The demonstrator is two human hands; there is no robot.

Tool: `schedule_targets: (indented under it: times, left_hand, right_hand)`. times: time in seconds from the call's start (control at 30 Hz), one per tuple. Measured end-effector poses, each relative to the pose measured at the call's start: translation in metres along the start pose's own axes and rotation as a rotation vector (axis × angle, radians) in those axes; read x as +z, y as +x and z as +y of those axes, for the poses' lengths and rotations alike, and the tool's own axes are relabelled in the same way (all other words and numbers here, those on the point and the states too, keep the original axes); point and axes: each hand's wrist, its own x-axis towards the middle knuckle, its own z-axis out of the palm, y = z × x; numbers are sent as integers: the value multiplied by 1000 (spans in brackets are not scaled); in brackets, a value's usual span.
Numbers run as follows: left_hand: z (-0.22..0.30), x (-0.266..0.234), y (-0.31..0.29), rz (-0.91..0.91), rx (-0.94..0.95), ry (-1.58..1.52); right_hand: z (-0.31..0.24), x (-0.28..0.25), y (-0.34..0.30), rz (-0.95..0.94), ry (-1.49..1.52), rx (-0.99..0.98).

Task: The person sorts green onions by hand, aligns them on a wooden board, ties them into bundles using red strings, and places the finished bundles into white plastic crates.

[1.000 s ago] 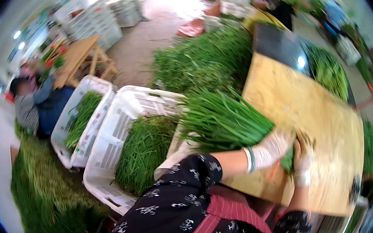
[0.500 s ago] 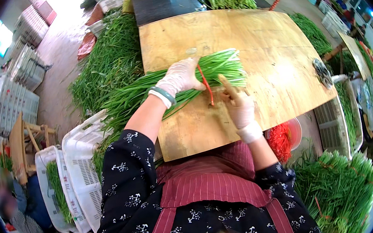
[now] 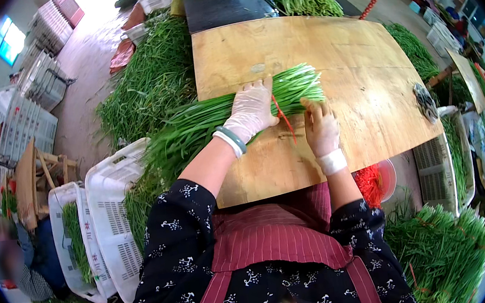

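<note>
A bundle of green chives lies across a pale wooden board, leaves to the left and whitish stem ends to the right. My gloved left hand is wrapped over its middle, pressing it down. Just right of that hand, a thin red tie crosses the bundle, one loose end hanging toward me. At the near corner of the stem ends is my gloved right hand, fingers curled and closed. What its fingertips grip, if anything, is hidden.
Loose greens are heaped beyond the board's left edge. White crates stand at my left. Red ties fill a tub at the near right, above stacked chive bundles. A dark bunched object rests on the board's right edge.
My right hand's raised index finger has curled in, and the hand has come against the stem ends. My left hand keeps its grip on the bundle. The whole view has shifted slightly.
</note>
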Motion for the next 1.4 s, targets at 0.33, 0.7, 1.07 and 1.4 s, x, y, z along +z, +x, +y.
schedule_targets:
  times: [0.33,0.7,1.07,1.4]
  left_hand:
    - [8,-10,-3,-47,-41,-15]
    - [35,8,-15,-202,99,214]
    - [-27,91,1,126,218,154]
    - [-44,13,8,-707,-276,-1541]
  right_hand:
    - [-22,20,-5,-62,794,221]
    - [-38,-23,-69,-398,445,548]
    - [-64,-59,-14,-288,630,565]
    - [-34,-29,-71,-444,1049,964]
